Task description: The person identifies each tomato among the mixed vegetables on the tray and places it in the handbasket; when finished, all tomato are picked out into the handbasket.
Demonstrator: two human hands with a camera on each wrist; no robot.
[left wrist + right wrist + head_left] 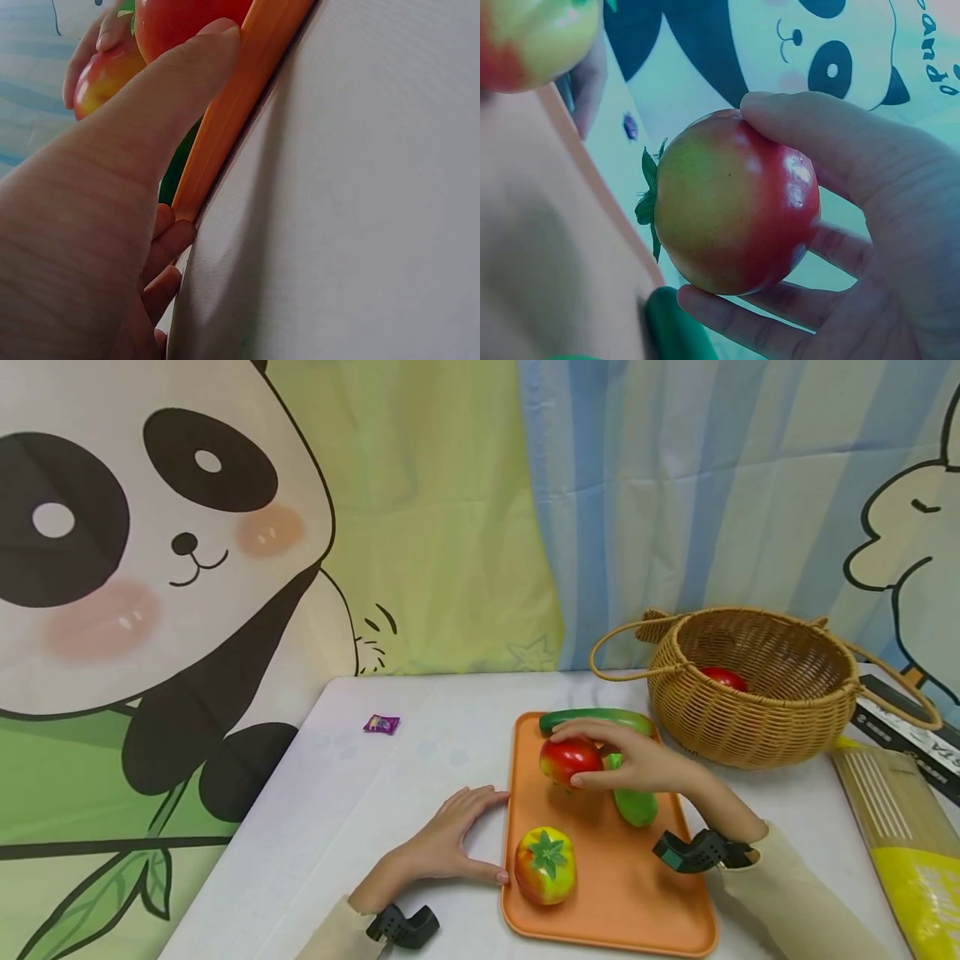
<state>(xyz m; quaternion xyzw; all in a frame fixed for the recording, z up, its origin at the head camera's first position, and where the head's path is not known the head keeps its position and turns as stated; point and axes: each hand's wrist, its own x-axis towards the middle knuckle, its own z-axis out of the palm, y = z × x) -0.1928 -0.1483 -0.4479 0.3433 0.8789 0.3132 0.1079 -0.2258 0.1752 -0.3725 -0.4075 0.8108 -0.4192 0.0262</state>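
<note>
My right hand (633, 760) grips a red and yellow toy tomato (735, 202) between thumb and fingers, over the back part of an orange tray (615, 893). Its green leafy top points down toward the tray. At the tray's left side, my left hand (450, 839) is spread, with thumb and fingertips at the rim. Another toy tomato (546, 867), yellow and red with its leaves up, sits on the tray near the left thumb. A dark green toy cucumber (600, 718) lies along the back end. Partly hidden by the right hand is a bright green toy vegetable (636, 806).
Behind the tray to the right stands a wicker basket (757, 727) with a red round thing (724, 677) inside. A small purple packet (382, 724) lies on the white table (427, 768). On the right are a yellow-and-brown package (900, 827) and a black box (907, 735).
</note>
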